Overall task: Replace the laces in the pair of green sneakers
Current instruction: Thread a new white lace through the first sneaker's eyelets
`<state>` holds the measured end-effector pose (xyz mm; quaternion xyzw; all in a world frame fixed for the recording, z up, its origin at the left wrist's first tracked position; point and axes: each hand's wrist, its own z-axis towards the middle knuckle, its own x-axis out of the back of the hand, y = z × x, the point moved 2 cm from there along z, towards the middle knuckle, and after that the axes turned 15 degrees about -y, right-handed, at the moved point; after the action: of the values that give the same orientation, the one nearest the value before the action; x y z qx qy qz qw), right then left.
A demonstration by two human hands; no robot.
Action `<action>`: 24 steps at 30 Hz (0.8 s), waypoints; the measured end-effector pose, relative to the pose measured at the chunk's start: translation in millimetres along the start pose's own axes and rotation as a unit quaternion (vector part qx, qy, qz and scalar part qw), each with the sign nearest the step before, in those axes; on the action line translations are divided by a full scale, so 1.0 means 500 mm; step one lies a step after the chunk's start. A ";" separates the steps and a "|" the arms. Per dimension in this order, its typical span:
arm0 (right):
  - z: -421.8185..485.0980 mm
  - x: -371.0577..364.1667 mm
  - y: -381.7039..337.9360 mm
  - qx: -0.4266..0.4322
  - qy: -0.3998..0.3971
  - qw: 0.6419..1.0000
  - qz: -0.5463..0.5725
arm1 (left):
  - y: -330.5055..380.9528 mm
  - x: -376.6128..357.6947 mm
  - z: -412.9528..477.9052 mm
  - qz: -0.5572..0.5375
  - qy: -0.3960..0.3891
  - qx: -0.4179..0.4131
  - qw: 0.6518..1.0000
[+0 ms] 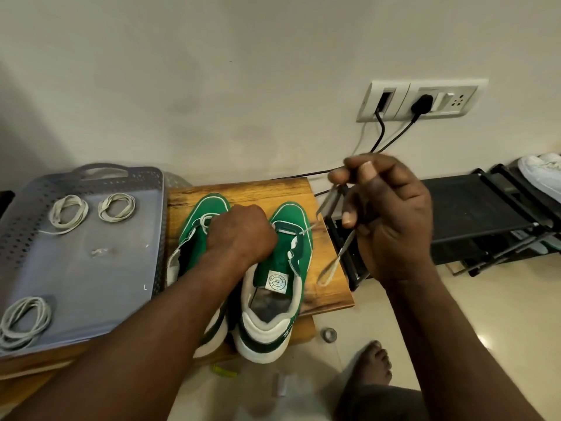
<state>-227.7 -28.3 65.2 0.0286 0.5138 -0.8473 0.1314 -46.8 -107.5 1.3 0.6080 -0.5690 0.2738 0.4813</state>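
Observation:
Two green sneakers stand side by side on a small wooden table (243, 192). The left sneaker (200, 220) still shows a white lace near its toe. The right sneaker (279, 278) has one white lace (329, 271) running out of a front eyelet to the right. My right hand (385, 214) is raised beside that shoe and pinches this lace, which hangs in a loop below it. My left hand (243, 235) rests curled on the front of the right sneaker, between the two shoes; what its fingers hold is hidden.
A grey perforated tray (79, 268) at the left holds three coiled white laces (68, 212). A black shoe rack (473, 214) stands right of the table with a white shoe (540, 174). Cables run from a wall socket (419, 101). My bare foot (370, 363) is on the floor.

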 end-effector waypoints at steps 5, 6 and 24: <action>-0.031 0.014 0.092 -0.223 0.035 0.961 -0.159 | -0.022 0.062 0.005 -0.381 -0.035 -0.060 0.922; -0.035 0.015 0.103 -0.257 0.042 0.943 -0.207 | -0.022 0.073 -0.002 -0.429 -0.038 -0.077 0.899; -0.079 0.077 0.176 -0.362 0.087 0.822 -0.430 | -0.072 0.075 -0.014 0.025 0.023 0.001 0.999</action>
<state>-246.1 -39.7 -36.3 -0.1714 0.7530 -0.5648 -0.2907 -3.2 -121.1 27.2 0.5881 -0.5723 0.3000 0.4864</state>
